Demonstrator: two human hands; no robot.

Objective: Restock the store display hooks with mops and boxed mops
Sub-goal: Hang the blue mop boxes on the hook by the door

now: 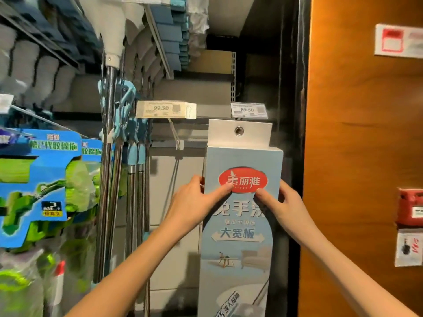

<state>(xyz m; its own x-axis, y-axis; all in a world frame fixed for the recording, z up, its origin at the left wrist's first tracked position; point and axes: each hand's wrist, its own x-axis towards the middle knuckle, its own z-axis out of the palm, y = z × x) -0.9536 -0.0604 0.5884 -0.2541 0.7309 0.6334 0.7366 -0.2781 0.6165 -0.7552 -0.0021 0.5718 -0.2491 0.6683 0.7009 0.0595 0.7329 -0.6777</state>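
Boxed mop [240, 225]: tall, narrow cardboard carton, pale blue print, red oval logo, standing upright in the centre-right of the frame. White card tab [239, 133] on top, with a metal-ringed hole; whether a hook passes through it cannot be told. Price tag [249, 110] reading 69.50 sits just above the tab.

Left hand [194, 202] wraps the carton's left edge, thumb flat on the front under the logo, fingers hidden behind. Right hand [283, 207] does the same on the right edge. Both grasp the carton.

Left of the carton: hanging mops [135, 179] with shiny metal poles and light-blue plastic sleeves. Far left: blue card packs [39, 179] with green mop heads in clear film. Right of frame: smooth orange-brown wood panel [354, 156].
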